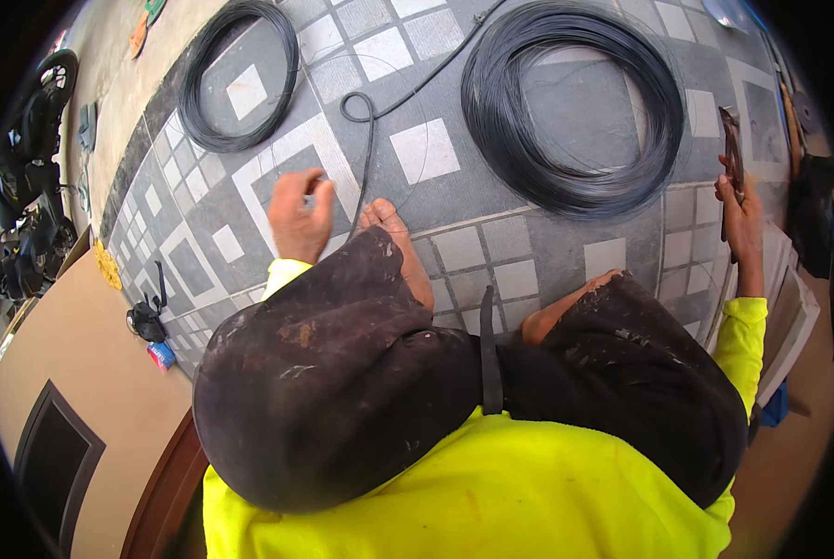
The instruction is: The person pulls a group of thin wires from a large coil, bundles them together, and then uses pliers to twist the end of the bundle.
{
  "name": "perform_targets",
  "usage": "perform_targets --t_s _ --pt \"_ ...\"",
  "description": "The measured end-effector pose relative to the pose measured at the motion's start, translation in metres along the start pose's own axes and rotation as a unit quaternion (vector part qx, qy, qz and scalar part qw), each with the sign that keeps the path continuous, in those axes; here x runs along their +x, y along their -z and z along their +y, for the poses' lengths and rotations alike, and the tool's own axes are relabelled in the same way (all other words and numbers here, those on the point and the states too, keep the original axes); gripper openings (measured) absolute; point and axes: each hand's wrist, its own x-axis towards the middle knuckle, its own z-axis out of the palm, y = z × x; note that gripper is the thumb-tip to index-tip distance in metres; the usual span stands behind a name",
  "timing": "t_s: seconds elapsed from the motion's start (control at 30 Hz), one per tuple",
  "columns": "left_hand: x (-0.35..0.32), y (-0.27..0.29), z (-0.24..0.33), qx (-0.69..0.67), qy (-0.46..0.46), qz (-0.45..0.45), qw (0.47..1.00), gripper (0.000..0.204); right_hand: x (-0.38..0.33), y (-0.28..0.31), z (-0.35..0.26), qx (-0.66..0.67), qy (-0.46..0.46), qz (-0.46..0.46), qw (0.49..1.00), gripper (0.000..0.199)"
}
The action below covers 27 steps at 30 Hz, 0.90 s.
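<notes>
My right hand (741, 216) is closed around the handles of dark metal pincers (735, 160) at the far right, their head pointing away from me. My left hand (302, 214) hovers above the tiles beside my left foot, fingers loosely curled and thumb apart, with nothing visible in it. A large coil of thin black wire (492, 121) lies on the floor in front of me. To its left is a smaller coil of black wire (193, 88). Between them a dark cord (372, 140) makes a small loop and runs down to my left foot.
I sit on a grey and white patterned tile floor (426, 149). At the left are a motorbike (35, 186), a small black item (145, 321) and a blue packet (162, 356). A black bag (813, 214) and a pale board (790, 307) stand on the right.
</notes>
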Motion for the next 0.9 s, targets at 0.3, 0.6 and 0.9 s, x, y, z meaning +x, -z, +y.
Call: perform_targets --t_s 0.3,0.6,0.9 --pt "-0.023 -0.075 0.041 -0.051 -0.079 -0.220 0.971 0.016 -0.002 -0.020 -0.163 -0.325 0.332 -0.066 0.883 0.033" --pt "0.055 0.036 0.081 -0.079 -0.188 -0.232 0.951 0.028 0.035 -0.092 -0.253 -0.422 0.509 -0.096 0.744 0.042" --pt "0.061 0.072 0.071 -0.088 -0.187 -0.219 0.954 0.035 0.032 -0.141 -0.274 -0.376 0.518 -0.134 0.756 0.058"
